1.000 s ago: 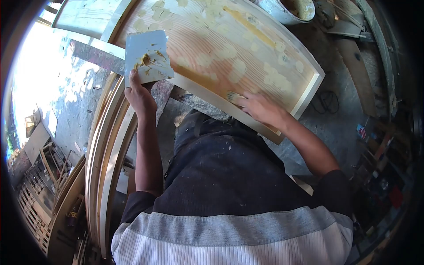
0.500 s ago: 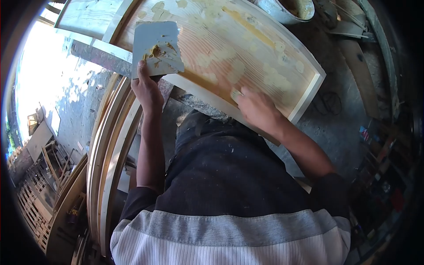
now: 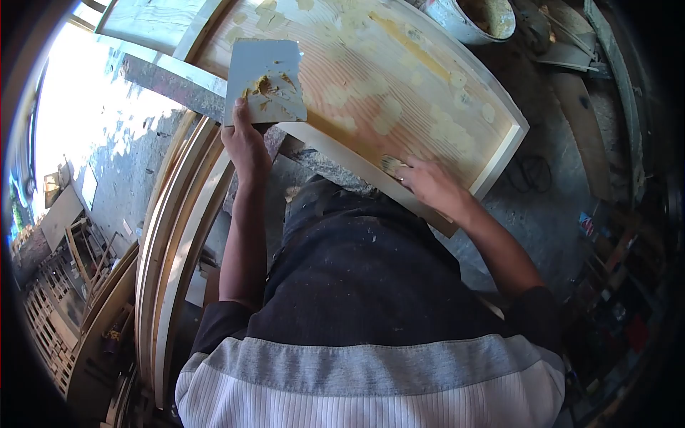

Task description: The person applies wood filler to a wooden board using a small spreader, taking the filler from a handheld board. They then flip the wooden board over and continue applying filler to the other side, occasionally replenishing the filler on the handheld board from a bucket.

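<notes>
My left hand has its grip clamped on the lower edge of a flat grey palette board, thumb on top, holding it over the near-left rail of the wooden panel. A dab of yellow-brown filler sits on the board's face, close to my thumb. My right hand is closed around a putty knife, whose blade touches the panel at its near rail, to the right of the board. The panel lies slanted in front of me, its face dotted with pale filled patches. A bucket stands just beyond the panel's far edge, and a stack of curved wooden frames runs along its left side, lower down.

I judge the step in hand to be working filler into the panel's near rail. To do it well I'd set the blade at a low angle, press firmly so the filler packs into the flaw, then draw along the grain and scrape the excess flush. I'd hold the board level enough that the dab doesn't slide, and close to the knife so reloads are short.
</notes>
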Motion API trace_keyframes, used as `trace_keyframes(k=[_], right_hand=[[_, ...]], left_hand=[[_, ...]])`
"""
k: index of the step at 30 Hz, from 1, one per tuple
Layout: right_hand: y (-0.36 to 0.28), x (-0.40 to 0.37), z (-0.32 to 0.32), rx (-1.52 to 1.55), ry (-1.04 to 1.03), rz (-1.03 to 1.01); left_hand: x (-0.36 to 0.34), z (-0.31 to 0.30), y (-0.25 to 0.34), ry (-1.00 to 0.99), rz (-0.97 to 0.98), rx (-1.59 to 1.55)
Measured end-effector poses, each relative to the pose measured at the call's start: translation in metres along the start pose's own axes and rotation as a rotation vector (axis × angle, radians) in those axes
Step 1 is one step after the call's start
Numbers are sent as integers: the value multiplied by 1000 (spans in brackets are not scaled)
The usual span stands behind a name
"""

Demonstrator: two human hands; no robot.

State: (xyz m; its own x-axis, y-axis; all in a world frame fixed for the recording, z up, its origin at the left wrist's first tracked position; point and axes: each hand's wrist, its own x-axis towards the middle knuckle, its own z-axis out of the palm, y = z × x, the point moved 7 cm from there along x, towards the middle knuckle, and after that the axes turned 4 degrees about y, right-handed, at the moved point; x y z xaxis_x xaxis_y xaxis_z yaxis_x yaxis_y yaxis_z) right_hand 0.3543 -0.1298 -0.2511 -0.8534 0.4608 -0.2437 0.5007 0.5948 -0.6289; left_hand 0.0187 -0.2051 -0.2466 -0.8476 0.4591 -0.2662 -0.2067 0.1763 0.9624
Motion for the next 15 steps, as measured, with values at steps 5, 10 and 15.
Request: trace_keyframes(k=[5, 10, 15], right_hand=[[-30, 35, -29, -43, 82, 86], [-36, 21, -9, -156, 47, 9], [-7, 51, -51, -168, -160, -115]], left_hand=[[-9, 18, 22, -43, 62, -97], [-7, 29, 25, -48, 51, -162], [-2, 19, 16, -34, 51, -70]])
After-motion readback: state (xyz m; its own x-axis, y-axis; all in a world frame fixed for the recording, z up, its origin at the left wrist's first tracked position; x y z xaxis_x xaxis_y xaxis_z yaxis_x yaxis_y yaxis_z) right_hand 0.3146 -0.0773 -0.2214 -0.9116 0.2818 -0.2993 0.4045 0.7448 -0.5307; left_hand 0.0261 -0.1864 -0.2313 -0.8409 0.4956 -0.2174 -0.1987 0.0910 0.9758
